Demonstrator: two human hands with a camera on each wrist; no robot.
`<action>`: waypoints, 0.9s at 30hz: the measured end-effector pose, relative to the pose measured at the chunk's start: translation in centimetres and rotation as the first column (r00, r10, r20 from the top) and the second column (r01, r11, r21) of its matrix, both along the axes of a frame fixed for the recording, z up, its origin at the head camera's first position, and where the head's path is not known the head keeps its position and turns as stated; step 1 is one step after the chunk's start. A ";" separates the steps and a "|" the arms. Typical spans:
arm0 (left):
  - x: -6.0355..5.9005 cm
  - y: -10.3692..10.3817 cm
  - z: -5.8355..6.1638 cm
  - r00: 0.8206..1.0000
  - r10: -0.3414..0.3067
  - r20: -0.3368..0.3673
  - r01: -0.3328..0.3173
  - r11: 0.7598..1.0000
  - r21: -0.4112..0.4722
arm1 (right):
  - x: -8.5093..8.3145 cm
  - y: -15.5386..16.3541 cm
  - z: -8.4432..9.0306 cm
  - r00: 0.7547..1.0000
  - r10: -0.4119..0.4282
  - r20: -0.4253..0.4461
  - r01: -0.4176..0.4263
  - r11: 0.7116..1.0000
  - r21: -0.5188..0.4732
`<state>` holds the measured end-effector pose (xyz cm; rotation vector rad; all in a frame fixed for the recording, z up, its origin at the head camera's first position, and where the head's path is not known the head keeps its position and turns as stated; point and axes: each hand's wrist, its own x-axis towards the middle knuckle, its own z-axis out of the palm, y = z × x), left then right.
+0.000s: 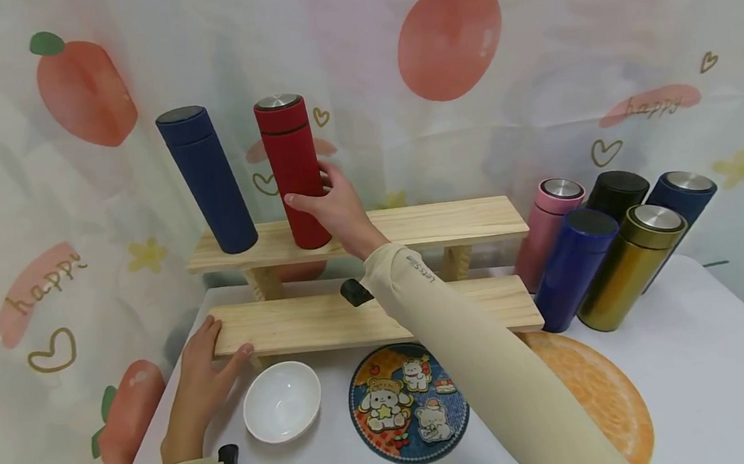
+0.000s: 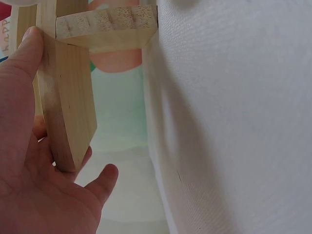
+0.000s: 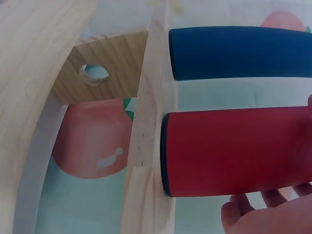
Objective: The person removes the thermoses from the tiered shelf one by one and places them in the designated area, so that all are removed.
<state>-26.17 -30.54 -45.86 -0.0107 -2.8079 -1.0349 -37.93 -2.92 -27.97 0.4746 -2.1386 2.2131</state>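
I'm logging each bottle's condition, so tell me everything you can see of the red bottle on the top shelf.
The red bottle is a tall, slim cylinder with a matte red body, a red cap section set off by a thin seam, and a silvery metal-looking top. It stands upright on the upper plank of the wooden shelf, just right of the dark blue bottle, not touching it. The right hand grips its lower half, thumb in front and fingers round the right side. Its base edge looks dark.

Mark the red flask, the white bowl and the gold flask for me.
red flask (image 1: 299, 187), head view, middle of its body, by the right hand's fingers.
white bowl (image 1: 282, 401), head view, inside of the bowl.
gold flask (image 1: 628, 271), head view, middle of its leaning body.
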 end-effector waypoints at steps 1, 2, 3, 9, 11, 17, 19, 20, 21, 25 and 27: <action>0.0 0.0 0.0 1.000 -0.002 0.000 0.002 1.000 0.000 | -0.1 -0.1 0.0 1.000 -0.013 -0.002 0.013 1.000 0.012; -0.1 0.0 -0.1 1.000 -0.004 0.000 0.004 1.000 -0.001 | -0.2 -0.1 0.1 1.000 -0.026 -0.003 0.026 0.999 0.024; -0.1 0.1 -0.1 1.000 -0.006 -0.001 0.006 1.000 0.000 | -0.3 -0.1 0.1 0.999 -0.038 -0.005 0.038 0.999 0.036; 0.0 -0.1 -0.1 1.000 -0.013 -0.023 0.013 1.000 -0.002 | -0.5 -0.4 0.1 0.994 -0.102 -0.028 0.104 0.991 0.082; 0.0 -0.1 0.0 1.000 -0.015 -0.024 0.014 1.000 -0.005 | -0.2 -0.3 0.0 0.993 -0.113 -0.045 0.116 0.990 0.079; 0.1 0.0 0.2 1.000 -0.011 -0.004 0.011 1.000 -0.010 | 1.0 0.2 0.0 0.989 -0.118 -0.084 0.125 0.989 0.079; 0.1 0.0 0.2 1.000 -0.012 -0.002 0.012 1.000 -0.008 | 1.5 0.4 0.0 0.990 -0.113 -0.090 0.119 0.991 0.064; 0.1 0.0 0.2 1.000 -0.012 0.000 0.012 1.000 -0.008 | 1.7 0.5 0.0 0.989 -0.111 -0.095 0.116 0.992 0.055; 0.1 0.0 0.3 1.000 -0.012 0.002 0.012 1.000 -0.009 | 2.0 0.6 0.0 0.989 -0.108 -0.102 0.113 0.992 0.047; 0.2 0.0 0.4 1.000 -0.009 0.006 0.009 1.000 -0.006 | 2.9 1.3 -0.2 0.987 -0.097 -0.127 0.101 0.994 0.028; 0.2 0.0 0.3 1.000 -0.009 0.005 0.009 1.000 -0.004 | 3.3 1.7 -0.3 0.986 -0.097 -0.137 0.103 0.994 0.036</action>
